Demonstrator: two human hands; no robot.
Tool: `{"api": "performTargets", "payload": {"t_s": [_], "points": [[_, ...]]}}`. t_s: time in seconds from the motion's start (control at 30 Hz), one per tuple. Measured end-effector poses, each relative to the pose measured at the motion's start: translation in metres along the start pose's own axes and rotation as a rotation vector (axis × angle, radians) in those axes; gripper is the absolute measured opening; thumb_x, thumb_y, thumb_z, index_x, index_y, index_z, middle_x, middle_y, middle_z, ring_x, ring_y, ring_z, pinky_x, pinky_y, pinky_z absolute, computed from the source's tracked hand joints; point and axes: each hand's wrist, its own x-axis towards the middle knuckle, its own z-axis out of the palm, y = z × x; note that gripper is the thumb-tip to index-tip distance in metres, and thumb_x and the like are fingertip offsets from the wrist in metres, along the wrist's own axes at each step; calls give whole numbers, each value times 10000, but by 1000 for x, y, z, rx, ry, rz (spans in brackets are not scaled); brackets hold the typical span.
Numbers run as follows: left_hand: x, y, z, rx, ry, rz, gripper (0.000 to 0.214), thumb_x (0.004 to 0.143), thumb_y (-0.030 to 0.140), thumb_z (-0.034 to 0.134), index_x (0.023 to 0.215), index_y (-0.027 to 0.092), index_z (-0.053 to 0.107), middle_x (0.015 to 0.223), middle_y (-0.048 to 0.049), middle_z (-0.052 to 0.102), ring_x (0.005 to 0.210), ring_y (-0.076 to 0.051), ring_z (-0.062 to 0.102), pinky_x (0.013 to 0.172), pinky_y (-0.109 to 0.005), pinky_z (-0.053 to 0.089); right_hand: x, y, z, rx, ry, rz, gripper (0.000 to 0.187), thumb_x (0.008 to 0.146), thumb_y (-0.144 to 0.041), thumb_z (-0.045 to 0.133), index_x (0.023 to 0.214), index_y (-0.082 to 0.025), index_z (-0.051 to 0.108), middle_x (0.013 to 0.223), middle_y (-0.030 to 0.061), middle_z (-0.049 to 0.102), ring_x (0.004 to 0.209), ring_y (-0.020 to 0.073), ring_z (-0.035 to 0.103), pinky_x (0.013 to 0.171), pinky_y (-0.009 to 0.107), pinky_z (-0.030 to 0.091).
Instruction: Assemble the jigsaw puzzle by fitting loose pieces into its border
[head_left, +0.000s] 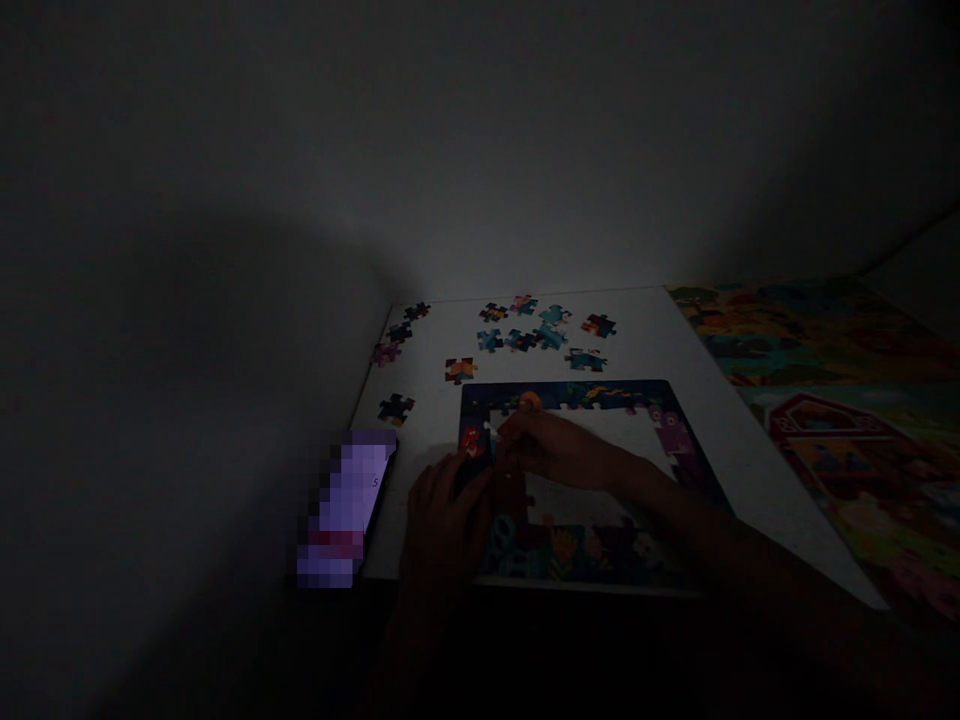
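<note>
Lower centre: we should steady the jigsaw border point(600, 392) with left hand point(442, 508), align with right hand point(553, 447); can't tell either's grip.

Too dim to tell if the right hand point(551, 448) is pinching a piece, left hand point(442, 510) hides some of the near-left side of the puzzle point(630, 392), phone screen point(349, 505) is pixelated mush, farm picture point(840, 455) gets chopped off on the right
</note>
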Motion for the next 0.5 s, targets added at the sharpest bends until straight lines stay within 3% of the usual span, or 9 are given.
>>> {"api": "performTargets", "payload": {"t_s": [0.5], "points": [[1,0,0,17,9,11,306,935,183,497,1196,229,650,1303,-126,597,1212,-288,540,998,-511,472,1,-1,0,-62,-23,-92,145,892,-137,588,1012,-181,655,967,73,653,947,204,572,840,345,447]]}}
